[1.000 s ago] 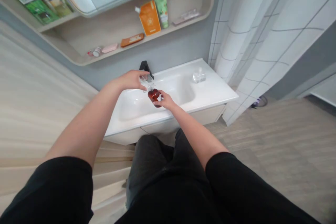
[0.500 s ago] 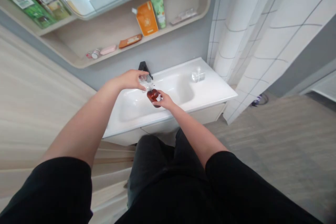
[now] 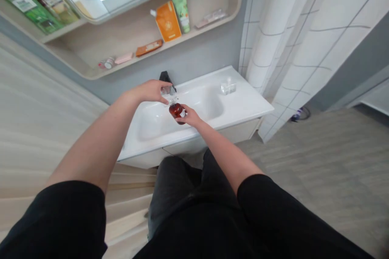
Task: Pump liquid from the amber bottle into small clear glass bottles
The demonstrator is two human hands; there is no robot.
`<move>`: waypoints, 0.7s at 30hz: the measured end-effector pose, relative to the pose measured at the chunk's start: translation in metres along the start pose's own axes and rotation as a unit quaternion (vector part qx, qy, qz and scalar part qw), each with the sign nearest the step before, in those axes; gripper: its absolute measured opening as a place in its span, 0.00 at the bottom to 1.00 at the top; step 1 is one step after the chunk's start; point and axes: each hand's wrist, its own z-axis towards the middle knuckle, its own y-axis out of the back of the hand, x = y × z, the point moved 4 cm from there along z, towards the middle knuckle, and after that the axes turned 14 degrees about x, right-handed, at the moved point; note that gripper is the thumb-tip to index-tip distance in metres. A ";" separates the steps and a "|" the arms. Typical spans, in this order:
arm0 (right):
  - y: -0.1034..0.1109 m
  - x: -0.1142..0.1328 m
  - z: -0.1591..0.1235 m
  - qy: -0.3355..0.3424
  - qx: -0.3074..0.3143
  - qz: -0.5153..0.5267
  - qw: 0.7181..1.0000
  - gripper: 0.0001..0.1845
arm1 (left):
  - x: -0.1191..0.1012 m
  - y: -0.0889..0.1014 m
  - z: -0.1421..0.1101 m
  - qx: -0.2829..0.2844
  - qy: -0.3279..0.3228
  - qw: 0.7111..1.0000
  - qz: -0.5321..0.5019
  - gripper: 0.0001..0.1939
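Over the white sink basin (image 3: 152, 123), my left hand (image 3: 153, 91) grips a clear bottle (image 3: 168, 92) that is tilted, its narrow end pointing down and right. Just below that end is a reddish-brown bottle (image 3: 175, 110) with a white label, and my right hand (image 3: 189, 116) is wrapped round its right side. The mouths of the two bottles meet or lie very close; I cannot tell if they touch. Liquid passing between them cannot be made out. Behind my left hand stands a black faucet (image 3: 165, 77), partly hidden.
A small clear container (image 3: 228, 87) stands on the right of the countertop (image 3: 249, 103). On the wall shelf (image 3: 194, 34) are an orange pouch (image 3: 168, 21), a green tube (image 3: 182, 11) and small items. Green bottles (image 3: 27, 6) stand upper left. A tiled curtain (image 3: 304, 48) hangs at right.
The view has shifted slightly, so the shelf and sink appear a little further left. Both hands keep the same grip on their bottles, with little visible movement.
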 end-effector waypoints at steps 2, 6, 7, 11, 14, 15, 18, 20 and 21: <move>0.000 0.000 0.000 -0.006 -0.001 0.000 1.000 0.49 | 0.001 0.000 0.001 0.005 0.005 1.000 0.009 0.51; 0.000 0.001 0.000 -0.016 -0.003 -0.007 1.000 0.48 | 0.002 0.000 0.002 0.013 0.006 1.000 0.027 0.53; 0.000 0.001 0.000 -0.016 -0.002 -0.011 1.000 0.48 | 0.001 0.000 0.002 0.016 0.008 0.999 0.031 0.53; 0.000 0.000 0.000 -0.013 -0.004 -0.020 1.000 0.49 | -0.004 0.001 -0.001 0.033 0.021 0.998 0.041 0.55; 0.000 -0.001 0.000 -0.012 -0.005 -0.017 1.000 0.50 | -0.008 0.003 -0.002 0.043 0.025 0.998 0.047 0.55; 0.000 -0.001 0.000 -0.013 -0.004 -0.015 1.000 0.50 | -0.010 0.003 -0.002 0.045 0.026 0.997 0.049 0.55; -0.001 -0.002 0.000 -0.009 -0.002 -0.010 1.000 0.50 | -0.010 0.003 -0.001 0.043 0.018 0.998 0.048 0.53; -0.001 -0.002 0.001 -0.009 0.000 -0.008 1.000 0.50 | -0.008 0.003 0.001 0.034 0.009 0.999 0.038 0.53; -0.001 -0.002 0.001 -0.009 0.000 -0.006 1.000 0.50 | -0.007 0.002 0.002 0.029 0.004 0.999 0.031 0.52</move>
